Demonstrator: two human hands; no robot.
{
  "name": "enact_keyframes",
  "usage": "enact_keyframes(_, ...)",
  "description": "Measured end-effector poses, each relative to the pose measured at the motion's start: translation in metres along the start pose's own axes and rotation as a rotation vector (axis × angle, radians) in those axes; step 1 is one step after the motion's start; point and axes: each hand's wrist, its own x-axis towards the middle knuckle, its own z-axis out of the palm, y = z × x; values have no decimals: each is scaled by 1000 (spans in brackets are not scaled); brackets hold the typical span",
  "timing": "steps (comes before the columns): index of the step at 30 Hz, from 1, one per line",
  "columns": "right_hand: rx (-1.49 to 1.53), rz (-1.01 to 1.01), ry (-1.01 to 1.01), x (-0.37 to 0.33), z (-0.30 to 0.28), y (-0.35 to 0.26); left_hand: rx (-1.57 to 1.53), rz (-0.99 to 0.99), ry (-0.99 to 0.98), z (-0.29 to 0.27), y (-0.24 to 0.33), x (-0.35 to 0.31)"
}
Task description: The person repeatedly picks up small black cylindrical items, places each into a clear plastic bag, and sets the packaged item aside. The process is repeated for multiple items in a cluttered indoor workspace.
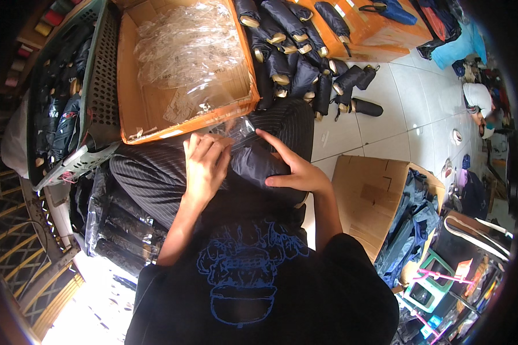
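My right hand (pixel 298 172) is wrapped round a folded umbrella (pixel 256 167) in a dark navy cover, held above my lap. Its thumb presses along the near side, and the index finger reaches up toward a clear plastic sleeve (pixel 242 127). Just left of the umbrella, my left hand (pixel 206 161) is closed, its fingertips pinching the edge of that sleeve. The sleeve lies over my striped trousers (pixel 155 172) at the umbrella's far end. I cannot tell whether any of the umbrella is inside it.
A cardboard box (pixel 124 86) of clear sleeves stands ahead. Left of it, a green basket (pixel 101 98) holds dark wrapped umbrellas. Several dark umbrellas (pixel 282 17) lie piled ahead to the right. A carton (pixel 357 195) with blue-grey fabric items sits at right, and another person (pixel 477 100) farther off.
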Motion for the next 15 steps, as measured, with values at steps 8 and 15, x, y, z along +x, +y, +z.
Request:
enact_keyframes(8,131,-18,-88,3,-6,-1,-86,-33,0,0,7,2)
enact_keyframes(15,185,3,-24,7,-3,5,-374,-221,7,-4,20,1)
